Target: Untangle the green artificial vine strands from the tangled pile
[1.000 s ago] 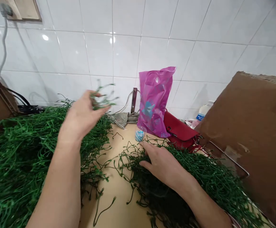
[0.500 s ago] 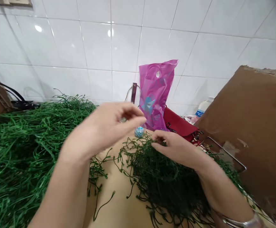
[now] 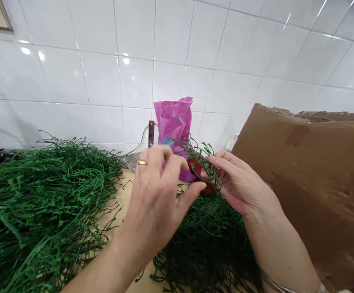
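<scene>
A green sprig (image 3: 202, 156) of thin plastic stems with small buds is held up in the air just in front of the pink bag (image 3: 173, 122), at its lower right corner. The right hand (image 3: 241, 185) has it: thumb and fingers are pinched closed on the lower stems, and the tips fan up and left towards the bag. The left hand (image 3: 157, 195) is raised right in front of the bag's lower half, its back to the camera and a gold ring (image 3: 142, 162) on one finger. Its fingers are curled and its thumb reaches towards the base of the sprig, but I cannot tell whether it grips anything, since the fingertips are hidden behind the hand.

A heap of dark green stems (image 3: 207, 248) lies below and in front of the bag, under both wrists. A bit of a red bag (image 3: 194, 166) shows at the pink bag's foot, behind the sprig. A much larger heap of brighter green stems (image 3: 42, 195) spreads out well to the left of the bag, with a strip of tan table (image 3: 120, 195) between the two heaps. To the right of the bag stands a large brown cardboard box (image 3: 311, 175), with a small bottle (image 3: 231, 143) between it and the bag. A white tiled wall (image 3: 103, 81) rises behind the bag.
</scene>
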`<act>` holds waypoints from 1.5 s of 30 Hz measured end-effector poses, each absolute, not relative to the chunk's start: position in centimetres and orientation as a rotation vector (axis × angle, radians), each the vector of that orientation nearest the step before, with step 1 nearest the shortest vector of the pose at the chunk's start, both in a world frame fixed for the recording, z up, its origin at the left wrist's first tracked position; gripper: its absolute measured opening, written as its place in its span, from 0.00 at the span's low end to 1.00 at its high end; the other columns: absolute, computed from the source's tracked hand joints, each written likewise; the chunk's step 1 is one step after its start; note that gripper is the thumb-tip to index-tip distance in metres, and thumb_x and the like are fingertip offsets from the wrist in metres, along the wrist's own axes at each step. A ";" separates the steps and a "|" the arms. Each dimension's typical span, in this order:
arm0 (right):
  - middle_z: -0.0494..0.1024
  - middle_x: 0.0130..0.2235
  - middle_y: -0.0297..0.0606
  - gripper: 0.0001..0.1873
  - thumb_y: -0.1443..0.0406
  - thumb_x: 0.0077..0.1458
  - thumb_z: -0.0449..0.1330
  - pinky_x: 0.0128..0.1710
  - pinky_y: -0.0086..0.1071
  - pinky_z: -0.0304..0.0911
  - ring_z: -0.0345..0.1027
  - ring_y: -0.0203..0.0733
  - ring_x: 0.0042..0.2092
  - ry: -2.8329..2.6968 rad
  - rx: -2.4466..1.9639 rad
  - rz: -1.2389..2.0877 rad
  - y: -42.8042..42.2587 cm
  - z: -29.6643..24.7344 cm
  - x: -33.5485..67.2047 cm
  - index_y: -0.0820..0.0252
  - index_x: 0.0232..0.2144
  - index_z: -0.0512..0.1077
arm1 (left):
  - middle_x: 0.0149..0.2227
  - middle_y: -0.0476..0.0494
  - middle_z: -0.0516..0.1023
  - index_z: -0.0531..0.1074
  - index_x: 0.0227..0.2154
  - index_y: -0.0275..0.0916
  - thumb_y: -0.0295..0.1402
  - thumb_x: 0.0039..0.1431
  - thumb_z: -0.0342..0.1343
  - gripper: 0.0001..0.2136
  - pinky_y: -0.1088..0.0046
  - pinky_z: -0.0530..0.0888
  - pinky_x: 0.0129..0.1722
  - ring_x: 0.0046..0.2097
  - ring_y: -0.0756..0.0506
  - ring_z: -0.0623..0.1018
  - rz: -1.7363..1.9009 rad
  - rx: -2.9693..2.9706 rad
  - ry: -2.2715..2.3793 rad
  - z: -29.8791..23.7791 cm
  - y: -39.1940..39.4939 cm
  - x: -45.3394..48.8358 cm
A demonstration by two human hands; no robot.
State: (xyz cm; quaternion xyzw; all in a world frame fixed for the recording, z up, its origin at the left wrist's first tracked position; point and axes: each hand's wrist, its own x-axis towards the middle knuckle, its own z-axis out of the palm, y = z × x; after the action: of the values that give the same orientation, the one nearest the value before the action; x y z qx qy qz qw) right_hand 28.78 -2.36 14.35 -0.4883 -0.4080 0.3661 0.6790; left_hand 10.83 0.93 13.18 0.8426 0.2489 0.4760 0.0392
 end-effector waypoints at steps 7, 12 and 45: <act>0.75 0.31 0.32 0.14 0.65 0.49 0.68 0.36 0.35 0.72 0.76 0.42 0.39 -0.768 -0.808 0.979 -2.6 14.8 26.9 0.56 0.26 0.64 | 0.40 0.46 0.75 0.63 0.40 0.43 0.34 0.57 0.62 0.14 0.66 0.73 0.43 0.43 0.44 0.76 0.980 1.930 0.499 10.3 0.1 14.2; 0.75 0.30 0.29 0.19 0.64 0.43 0.72 0.35 0.32 0.68 0.74 0.38 0.35 -0.849 -0.899 0.939 -2.5 14.4 27.5 0.56 0.27 0.63 | 0.35 0.51 0.71 0.61 0.41 0.41 0.27 0.58 0.52 0.08 0.75 0.68 0.32 0.32 0.51 0.72 0.838 1.628 0.426 10.4 2.1 13.8; 0.70 0.24 0.30 0.12 0.56 0.57 0.61 0.32 0.31 0.58 0.63 0.36 0.29 -1.490 -1.343 0.677 -2.9 14.4 29.9 0.57 0.28 0.69 | 0.35 0.48 0.79 0.79 0.39 0.41 0.45 0.64 0.54 0.14 0.72 0.69 0.38 0.37 0.47 0.76 0.548 2.099 0.595 14.6 6.6 7.5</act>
State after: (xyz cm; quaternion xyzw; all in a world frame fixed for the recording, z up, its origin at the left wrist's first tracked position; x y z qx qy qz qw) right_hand 29.90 -2.94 14.45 -0.5529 -0.6134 0.2786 0.4903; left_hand 7.51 6.59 14.61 0.8418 0.2388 0.2197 0.4314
